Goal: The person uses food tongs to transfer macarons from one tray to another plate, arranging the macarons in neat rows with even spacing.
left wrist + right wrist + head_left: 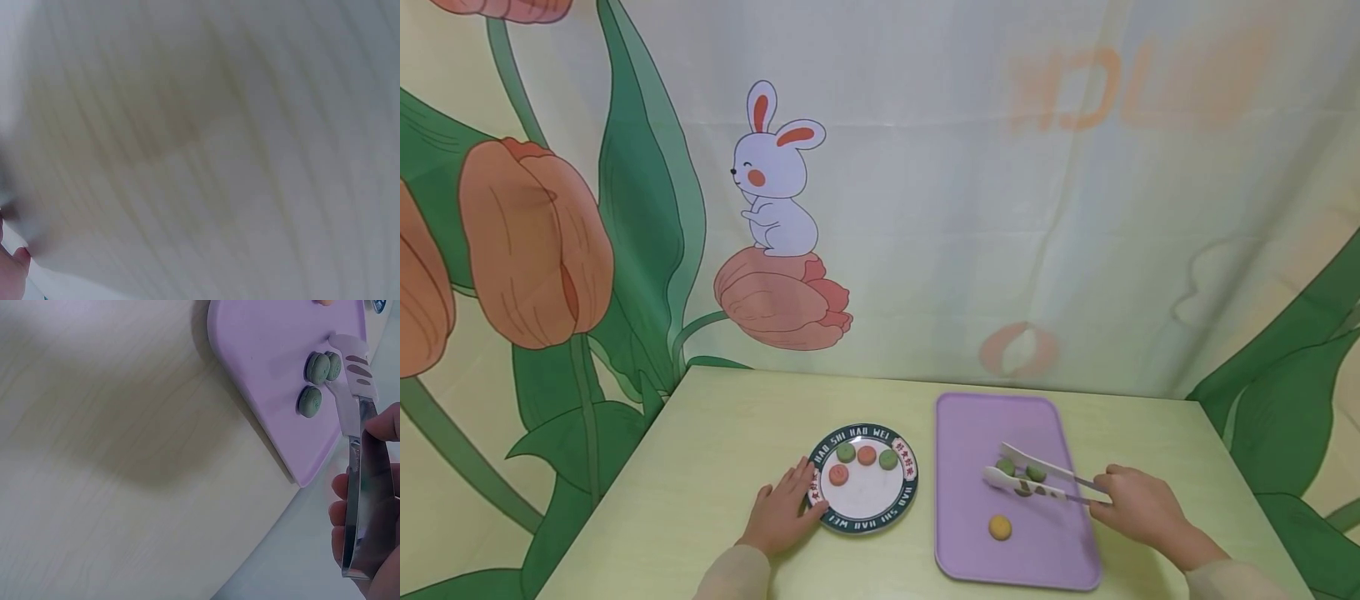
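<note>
The right hand [1138, 502] [381, 506] grips metal tongs [1078, 490] [369, 481] with white tips, which hang over the purple tray [962, 500] [262, 356]. Around the tips are several green macarons [1035, 473] [309, 401]; whether one is pinched I cannot tell. A yellow macaron [1000, 527] lies nearer the tray's front. With spread fingers the left hand [782, 512] [12, 272] touches the left rim of a round plate [906, 500]. On that plate are two green macarons [846, 452] and two pink ones [838, 474].
Plate and tray stand side by side on a pale wooden table [685, 467] [125, 487], with a gap between them. A curtain [925, 208] with printed tulips and a rabbit hangs behind the table's back edge.
</note>
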`<action>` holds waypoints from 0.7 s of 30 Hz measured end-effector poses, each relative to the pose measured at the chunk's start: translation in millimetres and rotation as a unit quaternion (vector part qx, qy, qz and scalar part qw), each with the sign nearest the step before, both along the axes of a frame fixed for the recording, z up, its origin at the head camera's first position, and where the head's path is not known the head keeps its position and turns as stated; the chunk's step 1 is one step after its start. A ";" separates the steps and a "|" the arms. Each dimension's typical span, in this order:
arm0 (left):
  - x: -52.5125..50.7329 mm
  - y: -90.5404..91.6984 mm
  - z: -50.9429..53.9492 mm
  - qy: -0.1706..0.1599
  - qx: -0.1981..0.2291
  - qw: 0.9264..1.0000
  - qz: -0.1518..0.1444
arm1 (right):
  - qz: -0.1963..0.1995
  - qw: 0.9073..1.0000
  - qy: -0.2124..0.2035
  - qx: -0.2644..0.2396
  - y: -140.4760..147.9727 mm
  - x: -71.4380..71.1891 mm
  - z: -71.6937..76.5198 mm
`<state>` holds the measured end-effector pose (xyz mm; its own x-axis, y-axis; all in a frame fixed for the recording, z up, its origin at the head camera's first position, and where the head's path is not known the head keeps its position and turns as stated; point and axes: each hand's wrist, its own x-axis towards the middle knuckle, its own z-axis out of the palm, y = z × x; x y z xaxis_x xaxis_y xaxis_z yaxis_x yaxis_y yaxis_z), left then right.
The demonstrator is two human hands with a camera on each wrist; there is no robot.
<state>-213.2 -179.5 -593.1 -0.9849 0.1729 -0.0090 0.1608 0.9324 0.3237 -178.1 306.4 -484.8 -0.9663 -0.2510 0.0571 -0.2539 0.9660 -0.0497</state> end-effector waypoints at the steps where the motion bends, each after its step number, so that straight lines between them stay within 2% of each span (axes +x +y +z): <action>1: 0.0 -0.1 0.0 0.001 0.000 1.000 0.000 | -0.001 1.000 -0.002 -0.001 -0.1 0.2 0.0; 21: -0.6 -0.3 -1.6 -0.003 -0.006 1.000 0.002 | 0.000 1.000 -0.009 -0.007 0.7 2.6 -0.8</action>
